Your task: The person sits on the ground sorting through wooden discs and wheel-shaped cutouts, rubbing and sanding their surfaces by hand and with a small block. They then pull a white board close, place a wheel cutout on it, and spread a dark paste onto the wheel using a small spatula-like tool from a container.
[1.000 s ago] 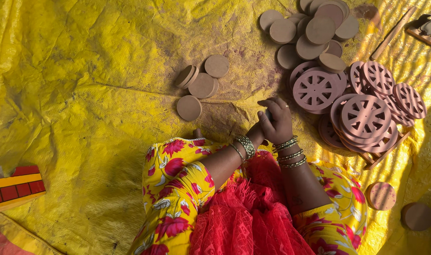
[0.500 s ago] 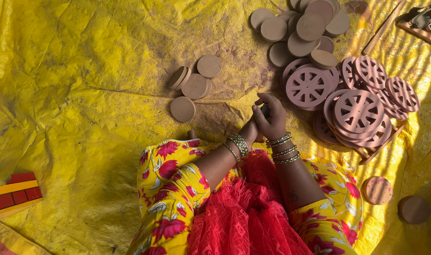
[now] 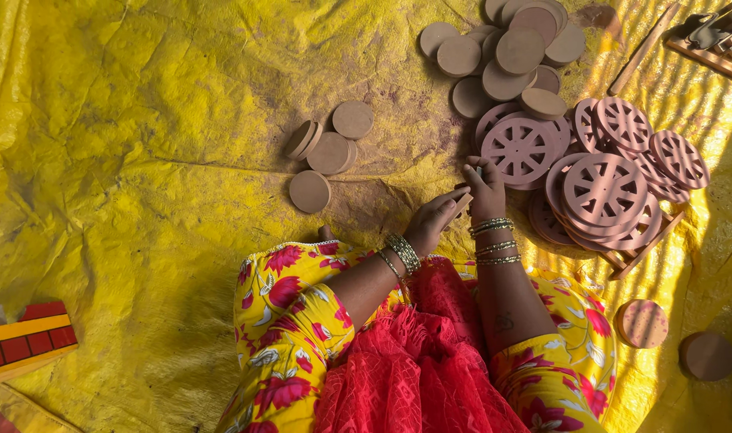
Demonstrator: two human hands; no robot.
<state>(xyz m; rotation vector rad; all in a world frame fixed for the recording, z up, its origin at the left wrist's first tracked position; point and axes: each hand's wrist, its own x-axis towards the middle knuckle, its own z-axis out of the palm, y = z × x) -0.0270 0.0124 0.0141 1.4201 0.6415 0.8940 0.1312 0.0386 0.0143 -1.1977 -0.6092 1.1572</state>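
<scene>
A: Where are the hands?

B: Together at the middle of the yellow sheet point(image 3: 141, 160); the left hand point(image 3: 431, 224) and the right hand point(image 3: 486, 192) both close on one small brown wooden piece point(image 3: 462, 206), held edge-on between them (its exact shape is hard to tell); the left grip pinches its near end, the right grip wraps its far end.

A: What lies around them?

B: Just right of the hands, a heap of spoked wooden wheels point(image 3: 602, 188); one single wheel point(image 3: 520, 150) lies nearest the right hand; farther off, a pile of plain discs point(image 3: 510, 52); to the left, a small cluster of discs point(image 3: 326, 152), well apart from the hands.

A: Anything else?

B: Two loose discs point(image 3: 642, 322) at the near right; a red and yellow block point(image 3: 21, 341) at the near left edge; bangles on both wrists.
</scene>
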